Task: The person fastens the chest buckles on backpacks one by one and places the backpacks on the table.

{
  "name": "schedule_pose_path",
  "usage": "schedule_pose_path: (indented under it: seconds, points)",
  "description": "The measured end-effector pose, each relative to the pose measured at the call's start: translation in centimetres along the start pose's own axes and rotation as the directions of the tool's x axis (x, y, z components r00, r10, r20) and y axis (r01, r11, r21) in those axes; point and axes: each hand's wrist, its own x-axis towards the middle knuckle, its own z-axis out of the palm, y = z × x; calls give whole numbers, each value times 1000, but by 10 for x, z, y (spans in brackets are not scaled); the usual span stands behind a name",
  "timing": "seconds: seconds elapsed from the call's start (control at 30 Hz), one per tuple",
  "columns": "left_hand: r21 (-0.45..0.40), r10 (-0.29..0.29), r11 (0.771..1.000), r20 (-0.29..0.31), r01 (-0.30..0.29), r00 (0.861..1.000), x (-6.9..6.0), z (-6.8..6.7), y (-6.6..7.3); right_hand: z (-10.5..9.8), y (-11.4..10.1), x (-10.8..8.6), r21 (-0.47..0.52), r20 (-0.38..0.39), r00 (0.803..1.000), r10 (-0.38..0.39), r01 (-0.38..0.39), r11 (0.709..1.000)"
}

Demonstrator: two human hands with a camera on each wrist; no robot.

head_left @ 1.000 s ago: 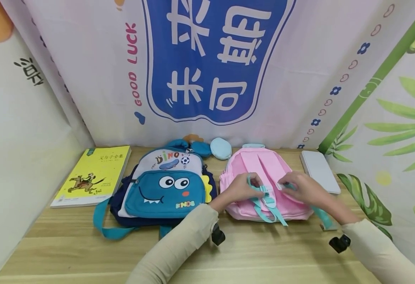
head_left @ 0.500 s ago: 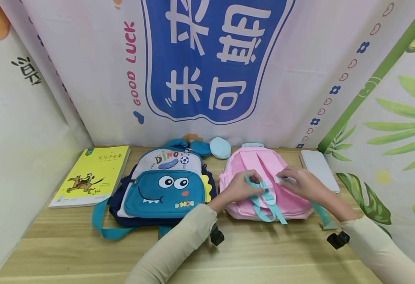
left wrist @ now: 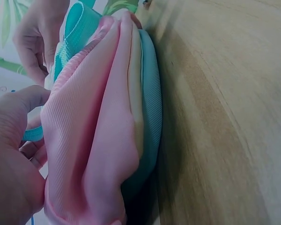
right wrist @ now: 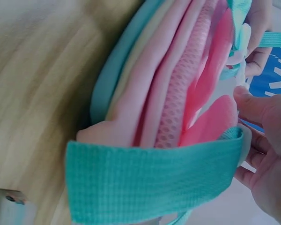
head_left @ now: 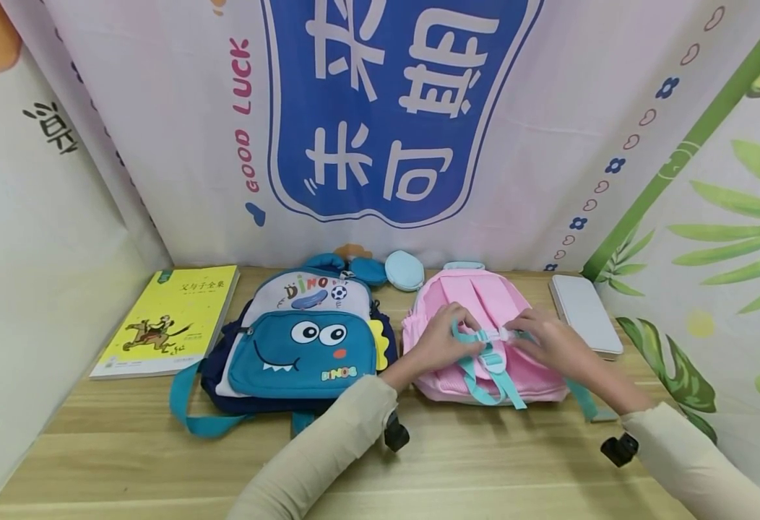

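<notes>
A printed curtain (head_left: 380, 108) rises behind the back edge of the wooden bench (head_left: 451, 462). On the bench, left of centre and near the back edge, a blue dinosaur backpack (head_left: 302, 354) lies face up. Right of it and just beside it, toward the right edge, is a pink backpack (head_left: 529, 368), lying with its shoulder straps upward. A yellow book (head_left: 172, 321) lies near the back left corner, and a flat white box (head_left: 586, 314) near the back right corner. Over the pink backpack, the left hand (head_left: 446, 338) grasps a thin turquoise strap (head_left: 466, 333) between thumb and fingers, and the right hand (head_left: 545, 339) pinches one end of a small white buckle (head_left: 498, 334). Whether the buckle is fastened cannot be told. A pale blue round pouch (head_left: 404, 271) sits at the back edge, between the backpacks. Two small black cameras (head_left: 620, 449) show at the wrists.
</notes>
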Motion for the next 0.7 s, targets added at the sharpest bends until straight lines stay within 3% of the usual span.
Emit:
schedule_pose_path:
  seconds: [0.33, 0.7]
  points:
    - [47, -30, 998, 2, 30, 1000, -1, 0, 3, 4, -2, -2, -33, -53, 998, -32, 30, 999]
    - [73, -43, 996, 12, 42, 999, 0, 1, 3, 2, -3, -1, -40, -4, 1000, -12, 12, 999]
